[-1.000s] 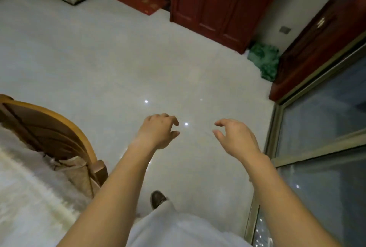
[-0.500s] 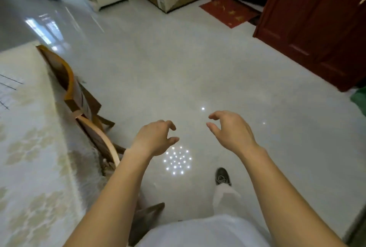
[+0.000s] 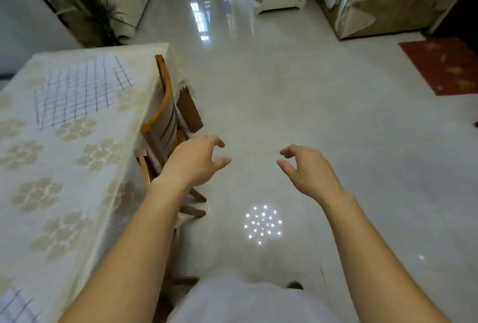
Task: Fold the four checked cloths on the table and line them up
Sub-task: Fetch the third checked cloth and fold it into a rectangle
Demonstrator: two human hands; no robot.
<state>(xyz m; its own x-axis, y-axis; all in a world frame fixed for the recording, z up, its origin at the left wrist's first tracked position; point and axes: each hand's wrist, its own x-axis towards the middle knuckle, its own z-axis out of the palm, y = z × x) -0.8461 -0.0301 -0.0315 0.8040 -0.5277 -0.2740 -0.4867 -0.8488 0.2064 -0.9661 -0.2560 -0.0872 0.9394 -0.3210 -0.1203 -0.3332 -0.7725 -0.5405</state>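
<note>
Grip, both hands: the left hand (image 3: 191,164) and right hand (image 3: 307,170) grasp nothing. The fingers are loosely curled and raised over the glossy pale tiled floor (image 3: 336,120), beside the counter and not above it.

Nearest task item: a corner of a white cloth with blue-grey checks (image 3: 15,304), at the bottom left edge of view. It lies on the counter with the cream flower-patterned cover (image 3: 51,193).

A wooden chair with a curved orange-brown back (image 3: 165,115) stands tucked against the counter's side, just left of the left hand.

Further along, a second white checked cloth (image 3: 77,89) lies spread on the cover. Only two cloths are in view; the other two are not seen.

Risks (judgement):
- The chair blocks the side approach, so a reach over it could snag a forearm on the back.
- The cover looks loose, so tugging a cloth could drag it too.
- The cloths are pale on a pale cover and their edges are hard to pick out, so folds may go crooked and the row uneven.
</note>
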